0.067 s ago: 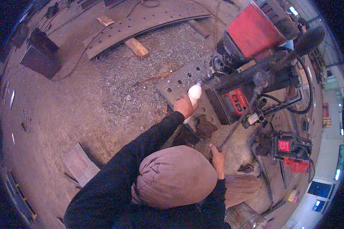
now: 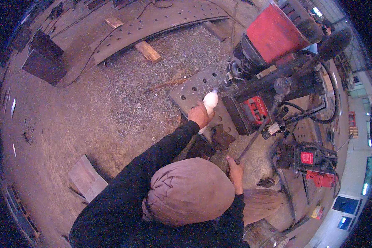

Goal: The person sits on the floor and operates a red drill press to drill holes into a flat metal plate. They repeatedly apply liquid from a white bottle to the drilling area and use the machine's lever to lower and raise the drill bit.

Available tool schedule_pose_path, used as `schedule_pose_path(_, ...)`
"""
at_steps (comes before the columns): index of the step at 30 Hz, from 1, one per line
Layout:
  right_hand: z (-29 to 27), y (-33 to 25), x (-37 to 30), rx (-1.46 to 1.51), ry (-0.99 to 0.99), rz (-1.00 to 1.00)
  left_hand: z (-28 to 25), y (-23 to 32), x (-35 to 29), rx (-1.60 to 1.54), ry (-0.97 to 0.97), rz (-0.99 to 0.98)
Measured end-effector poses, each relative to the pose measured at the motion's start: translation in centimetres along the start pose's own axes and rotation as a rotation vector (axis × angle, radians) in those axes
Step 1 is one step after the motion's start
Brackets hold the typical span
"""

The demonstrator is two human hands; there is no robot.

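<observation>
My left hand (image 2: 200, 115) is wrapped round a white squeeze bottle (image 2: 211, 100). The bottle's nozzle points toward the lower end of a red and black drilling machine (image 2: 275, 31), close to its cutter. Under the bottle lies a steel plate (image 2: 202, 84) with several round holes, on which the machine's dark base stands. Lower right, my right hand (image 2: 235, 170) is closed round the end of a long metal lever (image 2: 254, 142) that runs up to the machine's side. My brown-clothed knee (image 2: 190, 190) sits between my arms.
Metal shavings (image 2: 169, 53) cover the floor beyond the plate. A long drilled steel plate (image 2: 161, 22) rests on wood blocks (image 2: 148, 52) at the back. Another red and black machine (image 2: 314, 159) stands at right, with hoses nearby. A dark brown lump (image 2: 223, 137) lies on the near plate edge.
</observation>
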State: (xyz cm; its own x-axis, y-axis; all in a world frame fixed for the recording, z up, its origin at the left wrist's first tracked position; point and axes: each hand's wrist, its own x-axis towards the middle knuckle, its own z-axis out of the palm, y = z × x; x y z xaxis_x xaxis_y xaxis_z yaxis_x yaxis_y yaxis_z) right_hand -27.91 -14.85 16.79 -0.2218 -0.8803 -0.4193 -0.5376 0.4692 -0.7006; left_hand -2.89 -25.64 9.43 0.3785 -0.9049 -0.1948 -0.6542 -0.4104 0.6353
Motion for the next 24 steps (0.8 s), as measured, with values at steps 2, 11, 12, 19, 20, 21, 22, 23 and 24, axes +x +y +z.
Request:
schedule_pose_path(2, -0.1, 0.8, 0.6, -0.018, -0.014, 0.010, 0.2, -0.1, 0.1, 0.013, 0.017, 0.000)
schedule_pose_path(11, -0.5, 1.8, 1.0, -0.058, 0.036, 0.106, 0.8, -0.3, 0.2, -0.031, -0.003, 0.021)
schedule_pose_path(12, -0.3, 2.3, 1.3, -0.055, 0.046, 0.122, 0.8, -0.3, 0.2, -0.030, 0.003, 0.023)
schedule_pose_path(19, -0.7, 0.9, 0.7, -0.096, -0.057, 0.132, 1.3, -0.9, 0.2, 0.006, 0.048, 0.037)
schedule_pose_path(20, -0.5, 1.0, 0.6, -0.089, -0.030, 0.116, 1.4, -0.9, 0.2, 0.005, 0.062, 0.036)
schedule_pose_path(21, -0.4, 1.2, 0.6, -0.083, -0.004, 0.101, 1.5, -1.0, 0.3, -0.001, 0.055, 0.031)
schedule_pose_path(22, -0.5, 1.9, 1.0, -0.095, 0.039, 0.099, 1.4, -0.5, 0.3, -0.013, 0.046, 0.034)
schedule_pose_path(23, -0.3, 2.3, 1.3, -0.105, 0.072, 0.097, 1.4, -0.6, 0.3, -0.018, 0.040, 0.029)
schedule_pose_path(24, -0.3, 2.7, 1.5, -0.099, 0.069, 0.098, 1.5, -0.6, 0.4, 0.000, 0.050, 0.033)
